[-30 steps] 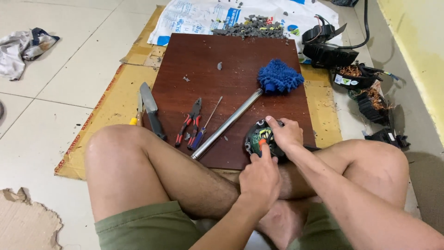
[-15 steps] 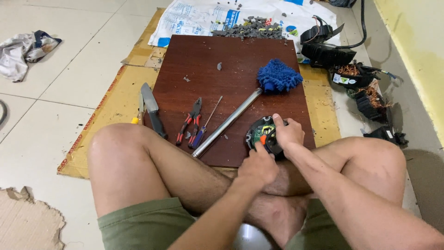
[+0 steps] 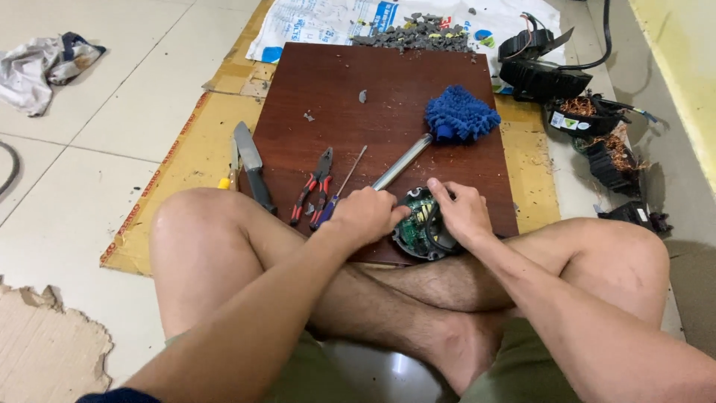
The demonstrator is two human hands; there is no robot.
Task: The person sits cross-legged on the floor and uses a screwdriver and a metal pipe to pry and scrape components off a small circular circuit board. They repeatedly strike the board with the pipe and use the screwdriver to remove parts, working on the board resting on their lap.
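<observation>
A round black device point(image 3: 419, 227) with a green circuit board inside lies at the near edge of a dark brown wooden board point(image 3: 388, 82), between my knees. My left hand point(image 3: 364, 216) is curled against its left rim, fingertips pressing into the open housing. My right hand point(image 3: 464, 213) grips its right side, fingers over the top edge. What my left fingers pinch inside is hidden. Just left of my left hand lie red-handled pliers point(image 3: 313, 186) and a thin screwdriver point(image 3: 347, 177).
A blue mop head point(image 3: 461, 116) on a metal handle point(image 3: 399, 164) lies across the board. A knife point(image 3: 252, 160) rests on the cardboard point(image 3: 186, 149) at left. Black motor parts with copper windings point(image 3: 589, 119) sit at right, grey rubble point(image 3: 418, 30) at the back, a rag point(image 3: 45, 63) far left.
My left hand has moved from the device's near side to its left rim, and the orange-tipped tool it held no longer shows. My right hand stays on the device.
</observation>
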